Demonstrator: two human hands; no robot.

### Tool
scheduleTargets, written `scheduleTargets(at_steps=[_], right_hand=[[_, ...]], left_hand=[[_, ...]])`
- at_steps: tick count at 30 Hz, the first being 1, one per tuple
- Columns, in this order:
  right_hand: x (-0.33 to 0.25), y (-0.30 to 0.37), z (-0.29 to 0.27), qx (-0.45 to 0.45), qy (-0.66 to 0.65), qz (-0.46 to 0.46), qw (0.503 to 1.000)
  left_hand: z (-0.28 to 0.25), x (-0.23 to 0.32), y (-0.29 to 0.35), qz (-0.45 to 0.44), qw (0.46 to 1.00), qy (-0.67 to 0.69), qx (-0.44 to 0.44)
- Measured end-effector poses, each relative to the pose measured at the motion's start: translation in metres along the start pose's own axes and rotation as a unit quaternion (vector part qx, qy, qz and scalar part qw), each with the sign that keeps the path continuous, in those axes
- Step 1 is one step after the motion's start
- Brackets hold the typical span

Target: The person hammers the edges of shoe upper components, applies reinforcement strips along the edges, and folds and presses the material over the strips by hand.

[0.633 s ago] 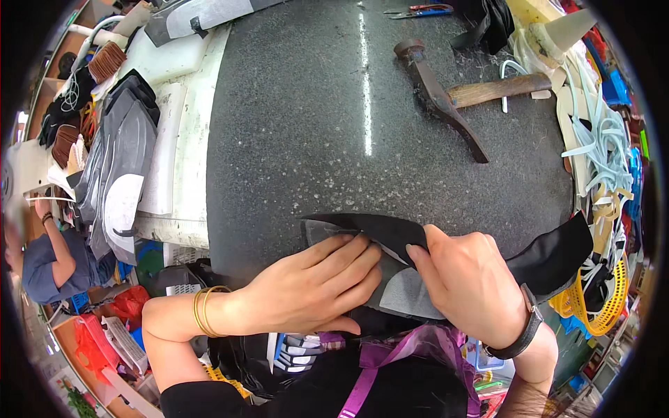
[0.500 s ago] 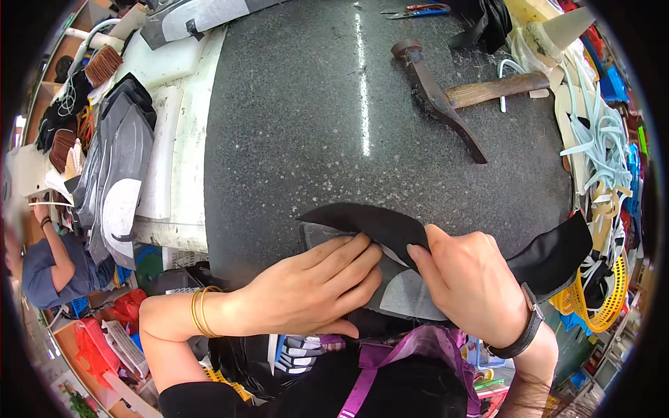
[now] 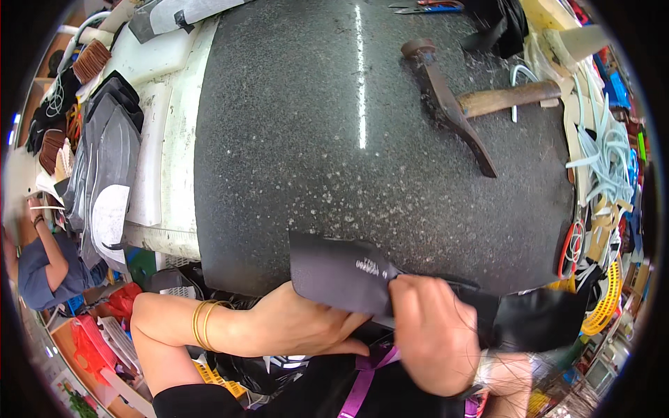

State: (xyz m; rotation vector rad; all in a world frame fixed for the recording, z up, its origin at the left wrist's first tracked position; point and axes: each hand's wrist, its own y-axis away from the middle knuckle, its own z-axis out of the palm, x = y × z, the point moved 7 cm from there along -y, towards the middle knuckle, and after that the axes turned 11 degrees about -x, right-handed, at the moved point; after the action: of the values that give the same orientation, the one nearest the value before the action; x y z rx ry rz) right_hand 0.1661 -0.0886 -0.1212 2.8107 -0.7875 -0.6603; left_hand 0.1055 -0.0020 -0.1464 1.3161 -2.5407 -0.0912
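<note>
A floppy black leather-like piece [image 3: 338, 275] lies across the near edge of the dark stone slab, its left flap turned up and showing pale printed marks. My right hand [image 3: 433, 334], a little blurred, is closed on the middle of it, fingers curled over the upper edge. Under the left flap is my left hand [image 3: 289, 324], with gold bangles at the wrist; its fingertips are partly hidden by the flap, and its thumb shows below. The other end of the piece reaches out to the right beyond my right hand.
On the slab [image 3: 279, 139] rests a hammer [image 3: 453, 111] with a wooden handle. Small snips [image 3: 428, 8] lie at the far edge. Grey cut pieces [image 3: 104, 160] are stacked at left. Pale blue strips [image 3: 606, 153], red-handled scissors [image 3: 571, 247] and a yellow basket [image 3: 606, 299] sit at right. Another person [image 3: 52, 258] works far left.
The black piece has been turned over and drawn nearer to me, so its printed face now shows. My right hand has moved down and toward me; my left hand has moved slightly down and left.
</note>
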Motion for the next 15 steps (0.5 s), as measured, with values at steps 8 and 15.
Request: scheduleTargets(at_steps=[8,15], right_hand=[[-0.032,0.005,0.024,0.072,0.201,-0.094,0.972],[-0.008,-0.009,0.013,-0.032,0.034,-0.172,0.984]], left_hand=[[0.034,-0.031,0.015,-0.068,0.923,0.377,0.037],[0.037,-0.031,0.031,-0.101,0.945,0.304,0.066]])
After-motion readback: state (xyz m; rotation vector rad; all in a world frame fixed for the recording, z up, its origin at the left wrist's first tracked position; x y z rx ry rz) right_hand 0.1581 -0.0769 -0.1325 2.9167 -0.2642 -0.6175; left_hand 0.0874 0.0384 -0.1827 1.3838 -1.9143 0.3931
